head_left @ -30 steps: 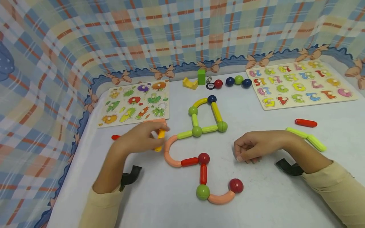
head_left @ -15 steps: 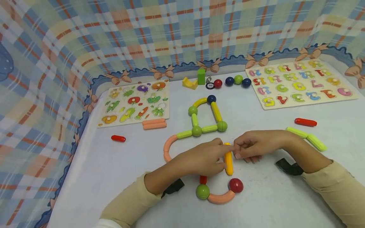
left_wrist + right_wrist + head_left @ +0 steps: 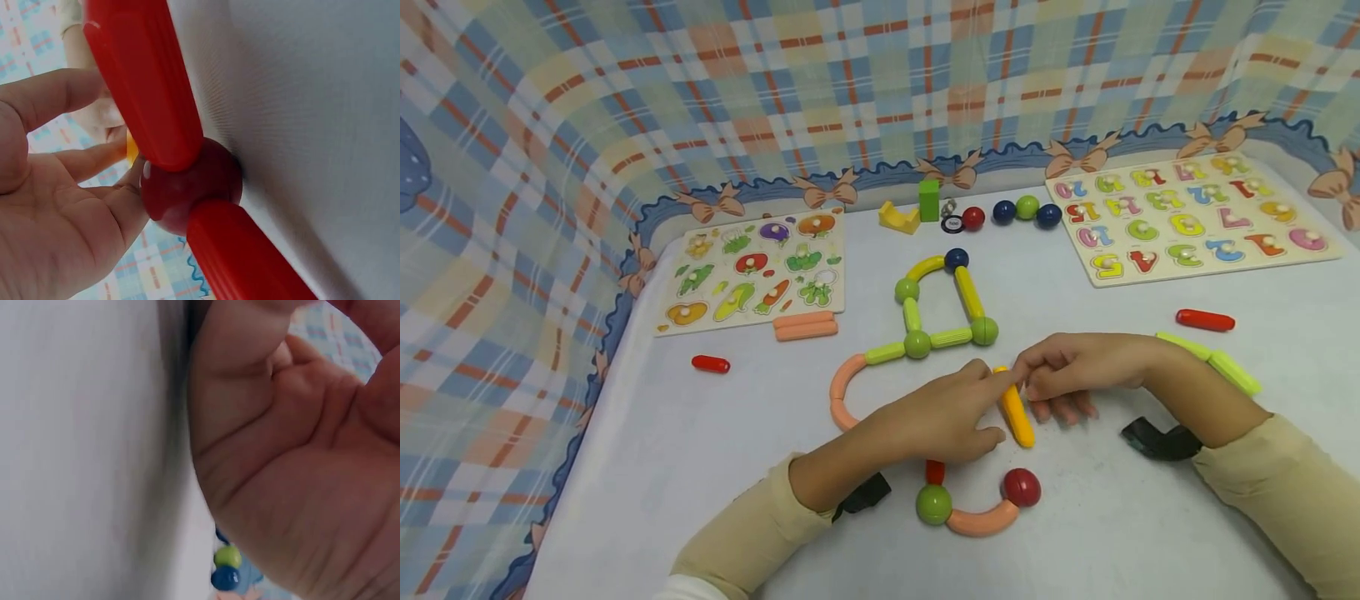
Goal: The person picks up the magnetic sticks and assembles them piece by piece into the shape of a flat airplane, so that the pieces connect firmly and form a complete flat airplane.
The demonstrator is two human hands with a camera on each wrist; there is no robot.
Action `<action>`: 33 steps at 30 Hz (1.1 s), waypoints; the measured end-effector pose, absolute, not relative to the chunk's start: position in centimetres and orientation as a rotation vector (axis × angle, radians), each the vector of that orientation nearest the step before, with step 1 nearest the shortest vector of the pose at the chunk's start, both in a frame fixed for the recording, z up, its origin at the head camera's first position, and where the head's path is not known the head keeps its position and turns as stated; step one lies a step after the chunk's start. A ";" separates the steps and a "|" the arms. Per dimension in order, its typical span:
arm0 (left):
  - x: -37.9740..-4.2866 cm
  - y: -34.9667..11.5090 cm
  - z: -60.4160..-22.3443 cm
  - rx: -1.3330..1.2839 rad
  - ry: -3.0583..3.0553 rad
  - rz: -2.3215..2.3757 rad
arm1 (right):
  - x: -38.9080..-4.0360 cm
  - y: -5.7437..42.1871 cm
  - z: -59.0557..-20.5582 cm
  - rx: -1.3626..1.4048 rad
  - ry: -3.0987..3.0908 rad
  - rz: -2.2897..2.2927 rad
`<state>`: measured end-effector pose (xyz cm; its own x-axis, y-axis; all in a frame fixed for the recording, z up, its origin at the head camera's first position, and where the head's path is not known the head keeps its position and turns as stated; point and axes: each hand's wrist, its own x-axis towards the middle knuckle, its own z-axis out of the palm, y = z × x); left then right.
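In the head view a yellow-orange stick lies slanted between both hands. My left hand reaches across the toy chain, its index finger over the stick's upper part and its thumb apart from it. My right hand is close on the other side, index fingertip and thumb right at the stick, other fingers loosely bent. In the left wrist view a dark red ball joins two red sticks in front of my left palm. The right wrist view shows my right palm beside the white surface.
The chain includes green balls, a peach curve and a red ball. A vegetable puzzle and number puzzle lie behind. Loose red, peach and lime sticks flank the hands.
My left hand has carried the yellow-orange stick from the left over to my right hand, and its thumb has come off it. The stick has tilted. My right hand has lifted and loosened slightly.
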<state>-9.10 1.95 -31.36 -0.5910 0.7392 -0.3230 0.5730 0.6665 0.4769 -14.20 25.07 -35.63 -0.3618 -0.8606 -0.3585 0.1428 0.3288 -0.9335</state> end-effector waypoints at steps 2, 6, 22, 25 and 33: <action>-9.1 2.0 -31.5 1.010 2.383 0.462 | -14.2 24.9 -35.9 -0.674 1.547 -1.272; -9.0 2.0 -31.8 1.023 2.401 0.483 | -14.1 24.5 -36.0 -0.640 1.574 -1.295; -5.2 3.2 -31.8 1.144 2.348 -0.103 | -13.9 23.8 -35.6 -0.491 1.547 -1.224; -5.0 3.4 -32.0 1.121 2.366 -0.106 | -13.5 23.3 -35.5 -0.484 1.533 -1.199; -4.7 3.3 -32.0 1.118 2.412 -0.090 | -12.6 22.5 -35.1 -0.475 1.510 -1.158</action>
<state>-4.65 3.26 -32.03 -0.5535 0.7030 -0.4466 0.7343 0.6649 0.1366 -12.60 22.54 -35.10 -0.2996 -0.8035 -0.5144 0.2890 0.4374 -0.8515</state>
